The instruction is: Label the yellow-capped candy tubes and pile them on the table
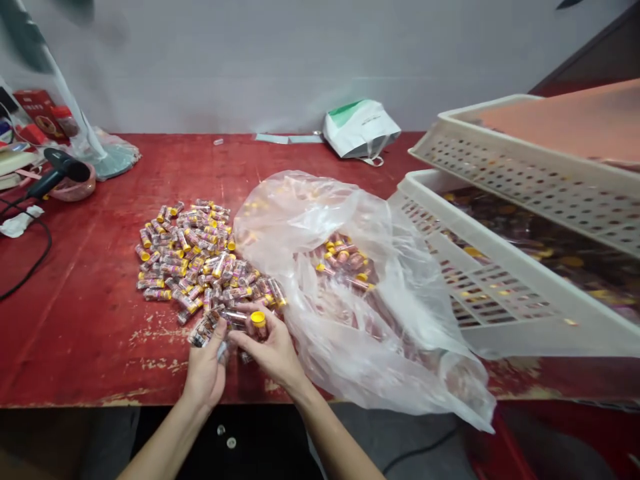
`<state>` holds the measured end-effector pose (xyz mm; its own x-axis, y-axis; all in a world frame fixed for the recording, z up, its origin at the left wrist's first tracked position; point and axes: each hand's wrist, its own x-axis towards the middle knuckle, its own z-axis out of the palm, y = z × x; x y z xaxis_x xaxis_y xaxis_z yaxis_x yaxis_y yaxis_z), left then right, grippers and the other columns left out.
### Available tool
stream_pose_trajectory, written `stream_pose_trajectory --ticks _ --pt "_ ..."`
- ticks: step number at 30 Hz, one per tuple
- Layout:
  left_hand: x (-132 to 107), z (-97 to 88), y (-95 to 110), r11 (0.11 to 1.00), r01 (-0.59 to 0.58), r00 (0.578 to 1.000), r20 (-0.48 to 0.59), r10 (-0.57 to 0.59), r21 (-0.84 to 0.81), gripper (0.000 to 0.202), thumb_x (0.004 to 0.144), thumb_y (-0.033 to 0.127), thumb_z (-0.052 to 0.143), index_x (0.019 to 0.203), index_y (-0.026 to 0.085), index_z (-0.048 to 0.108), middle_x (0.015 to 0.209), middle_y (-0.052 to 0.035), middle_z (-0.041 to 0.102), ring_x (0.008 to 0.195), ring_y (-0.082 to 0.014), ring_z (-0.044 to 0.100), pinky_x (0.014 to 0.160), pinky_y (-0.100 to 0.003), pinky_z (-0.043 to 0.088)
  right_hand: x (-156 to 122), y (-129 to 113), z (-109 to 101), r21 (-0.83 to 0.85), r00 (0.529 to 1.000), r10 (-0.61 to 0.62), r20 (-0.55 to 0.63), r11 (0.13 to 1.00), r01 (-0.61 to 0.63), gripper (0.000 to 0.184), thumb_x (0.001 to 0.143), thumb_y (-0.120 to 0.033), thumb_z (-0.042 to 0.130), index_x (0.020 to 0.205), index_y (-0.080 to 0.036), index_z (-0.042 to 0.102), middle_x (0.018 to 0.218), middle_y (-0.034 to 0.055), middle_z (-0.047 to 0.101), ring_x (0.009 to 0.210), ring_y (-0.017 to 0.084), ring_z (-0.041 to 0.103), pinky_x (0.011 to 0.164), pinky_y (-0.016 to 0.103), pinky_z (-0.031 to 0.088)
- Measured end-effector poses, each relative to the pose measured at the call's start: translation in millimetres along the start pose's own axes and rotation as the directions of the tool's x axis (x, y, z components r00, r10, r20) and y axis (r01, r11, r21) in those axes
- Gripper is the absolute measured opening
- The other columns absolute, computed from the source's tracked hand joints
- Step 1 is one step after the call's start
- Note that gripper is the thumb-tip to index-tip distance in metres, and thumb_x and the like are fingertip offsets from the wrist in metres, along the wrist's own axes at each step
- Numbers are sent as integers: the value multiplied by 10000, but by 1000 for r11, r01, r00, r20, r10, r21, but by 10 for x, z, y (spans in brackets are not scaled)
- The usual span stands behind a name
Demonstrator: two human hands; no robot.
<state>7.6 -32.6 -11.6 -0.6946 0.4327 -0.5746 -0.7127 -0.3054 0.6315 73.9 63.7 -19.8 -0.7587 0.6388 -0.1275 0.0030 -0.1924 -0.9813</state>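
Note:
Near the table's front edge, my left hand [206, 373] is closed, its thumb pressing on a small bunch of clear, dark-printed plastic pieces [201, 331] whose exact kind I cannot make out. Beside it, my right hand [273, 350] grips a small clear tube with a yellow cap [258, 320]. Another dark, clear tube [234, 319] lies between the two hands; which one supports it is unclear. Just beyond them spreads a loose pile of small yellow-capped tubes [187, 250] with purple-and-white labels. Right of the pile, an open translucent plastic bag [345, 200] contains more such tubes [345, 257].
Two white perforated crates [500, 180] are stacked at the right, the lower one filled with similar tubes. A white-and-green bag [363, 130] stands by the wall. At the left are a black handheld scanner [63, 170], its cable, a pink bowl [75, 189] and a fan base [117, 157].

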Motion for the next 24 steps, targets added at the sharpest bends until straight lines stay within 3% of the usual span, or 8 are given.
stream_pose_trajectory --ticks 6,12,15,19,24 --pt "1 -93 39 998 45 998 56 -42 -42 337 669 203 828 974 179 687 1011 -54 741 908 -182 696 756 -272 568 -5 15 -4 -54 991 34 127 998 -27 278 727 -427 757 762 -192 611 627 -31 509 553 110 437 527 243 374" --pt "-6 -47 42 998 -10 999 31 12 -60 398 656 165 825 1024 201 677 1050 -47 744 935 -192 701 794 -297 570 16 36 -49 -105 996 -42 76 993 50 250 746 -427 735 786 -197 647 661 -8 555 577 131 465 536 251 384" --pt "-3 -12 39 998 -17 1000 -1 17 -60 379 662 106 801 1014 185 686 1030 -59 753 930 -202 706 809 -309 574 20 28 -78 -164 990 -73 123 982 92 214 784 -399 702 751 -197 637 632 -15 524 557 126 435 520 245 345" --pt "4 23 59 997 -50 999 -9 50 -51 394 653 32 776 1008 180 691 1007 -47 758 892 -168 707 790 -251 563 37 -33 -123 -230 979 -97 178 963 137 229 816 -393 675 719 -195 609 624 -22 487 555 121 414 516 242 320" --pt "9 -17 59 998 58 996 71 -57 -6 329 689 152 799 997 172 685 993 -50 754 859 -177 709 766 -283 582 38 -118 -174 -324 968 -137 210 925 201 216 853 -370 632 743 -186 610 649 -11 511 597 131 445 552 249 347"
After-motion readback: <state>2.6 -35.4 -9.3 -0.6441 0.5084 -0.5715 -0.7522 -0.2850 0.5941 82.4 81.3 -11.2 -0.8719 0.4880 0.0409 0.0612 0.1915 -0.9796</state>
